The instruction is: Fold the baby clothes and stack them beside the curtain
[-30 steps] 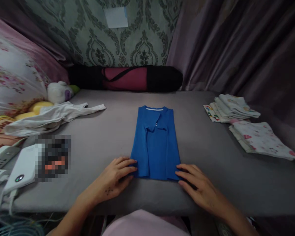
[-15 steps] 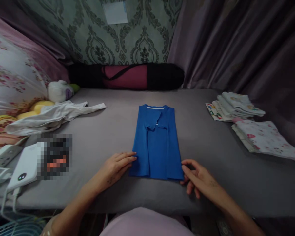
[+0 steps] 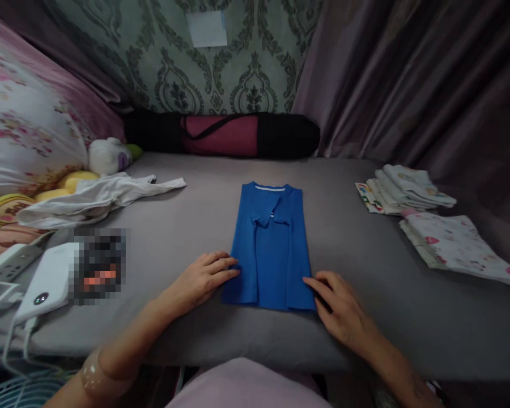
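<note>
A blue long-sleeved shirt (image 3: 272,266) lies face up on the grey sheet, its sides and sleeves folded inward into a narrow upright rectangle. Its neckline, with a white strip inside, points away from me. My left hand (image 3: 208,275) rests palm down at the shirt's lower left edge, with the fingertips on the cloth and the fingers stretched out. At the lower right edge, my right hand (image 3: 342,309) touches the fabric with its fingertips. A gap shows between its thumb and forefinger, and neither hand grips the shirt.
Folded printed clothes (image 3: 408,187) and another folded pile (image 3: 463,243) lie at the right. On the left are a crumpled whitish garment (image 3: 97,198), a white power bank (image 3: 51,280) with cables and a power strip (image 3: 12,263). A long black-and-maroon bag (image 3: 221,135) lies along the wall.
My right hand has moved from beside the shirt's right edge onto it, turning more palm down. My left hand has shifted slightly up and further onto the cloth. The shirt's folds look the same.
</note>
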### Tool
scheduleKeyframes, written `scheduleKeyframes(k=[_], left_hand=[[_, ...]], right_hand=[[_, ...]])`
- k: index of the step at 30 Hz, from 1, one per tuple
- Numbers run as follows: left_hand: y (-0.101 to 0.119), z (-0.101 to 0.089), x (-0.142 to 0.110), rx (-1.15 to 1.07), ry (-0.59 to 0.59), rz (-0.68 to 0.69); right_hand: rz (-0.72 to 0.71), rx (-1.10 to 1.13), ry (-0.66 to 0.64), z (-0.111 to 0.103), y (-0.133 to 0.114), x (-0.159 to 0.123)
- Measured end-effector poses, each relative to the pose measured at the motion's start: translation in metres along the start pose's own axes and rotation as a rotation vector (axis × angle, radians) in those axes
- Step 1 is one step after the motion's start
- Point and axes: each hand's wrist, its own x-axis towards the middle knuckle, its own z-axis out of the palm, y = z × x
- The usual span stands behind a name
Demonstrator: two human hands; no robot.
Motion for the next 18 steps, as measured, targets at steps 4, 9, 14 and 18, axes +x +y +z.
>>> scheduleKeyframes(k=[4, 9, 14, 18], left_hand=[[0.000, -0.005, 0.006, -0.011, -0.063, 0.062], [0.000, -0.009, 0.019, -0.124, -0.095, 0.121], [-0.005, -0.017, 0.036, -0.305, -0.112, 0.128], [-0.009, -0.018, 0.041, -0.648, 0.008, -0.153]], right_hand=[[-0.194, -0.114, 0.010, -0.003, 0.008, 0.009], [-0.284, -0.093, -0.098, -0.012, 0.012, 0.028], [-0.333, 0.048, -0.154, -0.015, 0.020, 0.046], [-0.249, 0.319, -0.154, -0.018, 0.027, 0.058]])
